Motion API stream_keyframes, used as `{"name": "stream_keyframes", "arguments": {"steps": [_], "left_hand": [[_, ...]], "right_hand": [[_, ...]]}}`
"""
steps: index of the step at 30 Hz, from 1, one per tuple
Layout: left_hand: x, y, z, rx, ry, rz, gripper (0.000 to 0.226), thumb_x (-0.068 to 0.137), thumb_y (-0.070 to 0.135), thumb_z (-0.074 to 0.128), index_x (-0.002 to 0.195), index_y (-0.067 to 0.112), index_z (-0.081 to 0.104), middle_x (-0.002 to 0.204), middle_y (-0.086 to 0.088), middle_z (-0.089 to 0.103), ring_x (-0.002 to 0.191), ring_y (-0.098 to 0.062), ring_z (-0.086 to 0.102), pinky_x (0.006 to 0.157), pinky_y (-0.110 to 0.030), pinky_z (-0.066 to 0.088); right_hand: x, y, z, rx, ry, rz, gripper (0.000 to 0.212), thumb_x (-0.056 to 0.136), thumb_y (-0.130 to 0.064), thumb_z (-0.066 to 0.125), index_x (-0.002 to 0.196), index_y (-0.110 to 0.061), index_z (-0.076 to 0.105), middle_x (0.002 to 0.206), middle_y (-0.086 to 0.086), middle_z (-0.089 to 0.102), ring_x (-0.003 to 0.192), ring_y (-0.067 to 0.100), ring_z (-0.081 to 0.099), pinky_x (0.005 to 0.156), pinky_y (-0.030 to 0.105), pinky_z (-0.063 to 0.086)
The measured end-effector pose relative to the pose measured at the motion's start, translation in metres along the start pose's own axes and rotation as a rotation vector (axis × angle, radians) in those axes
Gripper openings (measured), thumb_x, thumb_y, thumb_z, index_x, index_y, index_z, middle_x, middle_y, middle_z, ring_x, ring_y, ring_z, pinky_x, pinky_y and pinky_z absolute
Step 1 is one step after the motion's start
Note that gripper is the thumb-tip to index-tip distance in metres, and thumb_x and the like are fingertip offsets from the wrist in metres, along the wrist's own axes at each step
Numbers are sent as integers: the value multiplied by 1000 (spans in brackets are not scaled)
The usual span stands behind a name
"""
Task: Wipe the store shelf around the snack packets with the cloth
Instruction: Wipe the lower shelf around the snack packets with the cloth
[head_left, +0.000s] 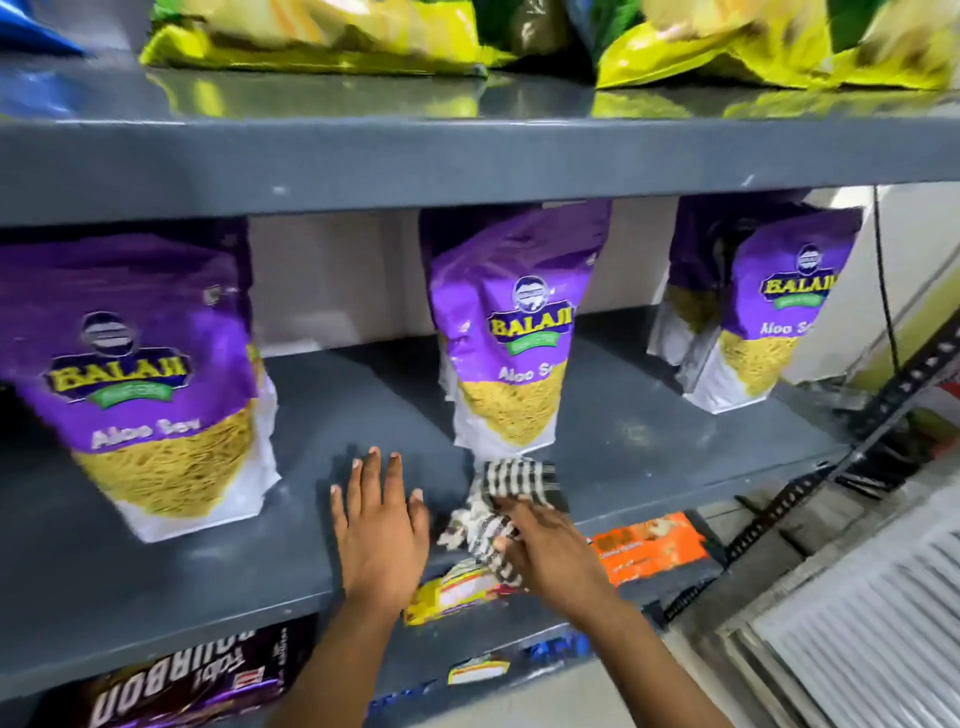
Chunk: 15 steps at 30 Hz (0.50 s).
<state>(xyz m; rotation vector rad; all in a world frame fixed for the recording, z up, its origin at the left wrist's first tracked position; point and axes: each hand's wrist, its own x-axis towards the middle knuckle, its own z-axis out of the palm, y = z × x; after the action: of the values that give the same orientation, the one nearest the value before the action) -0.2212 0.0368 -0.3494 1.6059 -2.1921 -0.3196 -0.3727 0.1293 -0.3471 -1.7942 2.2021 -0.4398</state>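
Your right hand (550, 551) bunches the striped cloth (498, 506), trailing toward the middle purple packet (506, 332); left hand (379, 525) lies flat, fingers spread, on the shelf (363, 395).

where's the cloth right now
In the head view the striped cloth sits low and centre-right on the grey shelf, bunched under the right hand, just in front of the middle purple packet, with the left hand beside it.
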Motion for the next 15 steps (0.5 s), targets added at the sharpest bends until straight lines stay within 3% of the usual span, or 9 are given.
{"name": "stream_keyframes", "arguments": {"steps": [4, 6, 8, 10, 12, 14, 15], "left_hand": [[11, 25, 25, 25, -81, -182, 50, 92, 23, 45, 137, 4, 35, 151, -19, 29, 140, -35, 24, 115, -53, 15], [8, 28, 31, 88, -62, -192, 49, 90, 26, 43, 134, 2, 42, 146, -24, 35, 136, -41, 30, 111, -58, 20], [6, 27, 32, 108, -34, -201, 57, 84, 31, 34, 130, -1, 46, 141, -28, 41, 132, -46, 35, 108, -62, 23], [8, 27, 33, 145, -28, -207, 58, 85, 32, 30, 133, 3, 43, 144, -26, 37, 134, -45, 31, 109, -61, 21], [9, 25, 34, 166, -63, -227, 50, 93, 30, 34, 139, 11, 34, 151, -18, 29, 140, -39, 21, 114, -56, 17], [11, 23, 35, 160, -58, -243, 50, 94, 31, 35, 141, 17, 30, 154, -12, 24, 142, -35, 15, 116, -53, 15], [11, 23, 36, 160, -56, -254, 51, 93, 34, 31, 142, 18, 30, 154, -11, 24, 142, -35, 15, 116, -52, 15]], "right_hand": [[-12, 75, -38, 54, 27, 109, 40, 95, -27, 43, 134, -20, 39, 128, 10, 56, 118, 26, 51, 92, 33, 38], [-10, 96, -59, 333, 68, 230, 22, 94, -22, 47, 114, -14, 49, 97, 13, 63, 92, 32, 60, 79, 41, 47], [9, 106, -83, 557, 198, 294, 3, 94, -18, 47, 92, -17, 47, 77, 14, 58, 77, 35, 59, 76, 54, 51], [50, 110, -107, 574, 365, 317, 13, 94, -22, 46, 81, -21, 43, 83, 24, 60, 81, 39, 60, 75, 51, 51], [102, 110, -124, 528, 456, 345, 12, 94, -24, 44, 91, -12, 47, 96, 30, 63, 89, 41, 61, 72, 43, 47], [152, 109, -129, 402, 445, 438, 24, 93, -25, 42, 106, -6, 46, 111, 29, 61, 103, 42, 59, 81, 45, 47], [171, 108, -126, 322, 361, 459, 29, 93, -26, 41, 114, -6, 45, 118, 27, 58, 110, 41, 56, 87, 46, 46]]}}
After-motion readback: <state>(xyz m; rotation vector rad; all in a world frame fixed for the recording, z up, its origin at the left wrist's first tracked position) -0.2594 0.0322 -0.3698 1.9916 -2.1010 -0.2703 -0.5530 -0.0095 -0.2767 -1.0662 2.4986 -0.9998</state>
